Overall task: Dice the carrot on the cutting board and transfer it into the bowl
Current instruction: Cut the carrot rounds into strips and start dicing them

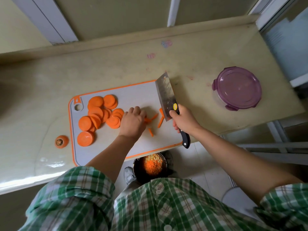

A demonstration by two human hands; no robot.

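My R hand fingers grip cleaver at 3 o'clock; L hand fingers curl onto carrot strips mid cutting board.

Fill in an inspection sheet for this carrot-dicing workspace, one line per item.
Surface: pale counter, faint coloured marks.
Job's things: cutting board with carrot slices and strips; bowl of diced bits below the counter edge.
Clutter: carrot top off the board; purple-lidded container.
Grippers: left hand pressing strips; right hand gripping cleaver.
Cables: nothing seen.
Surroundings: tiled floor.
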